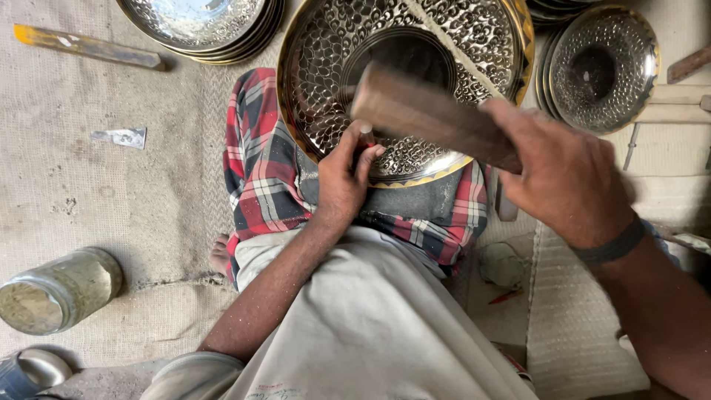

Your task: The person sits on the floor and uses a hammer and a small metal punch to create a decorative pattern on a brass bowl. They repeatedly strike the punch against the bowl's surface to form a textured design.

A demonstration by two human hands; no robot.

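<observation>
My left hand (pixel 342 176) pinches a small punch (pixel 366 137) against the stiff, heavy-looking embossed brass plate (pixel 404 74) on my lap; my right hand (pixel 563 178) grips a wooden mallet (pixel 429 115) by its near end

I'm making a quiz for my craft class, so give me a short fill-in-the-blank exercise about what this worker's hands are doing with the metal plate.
1. The right hand grips a wooden ____.
2. The left hand presses a small punch against the patterned metal ____.
3. The plate rests on a lap covered by a red checked ____.
4. On the floor at left lies a ____ jar.

Missing words: mallet; plate; cloth; glass
</observation>
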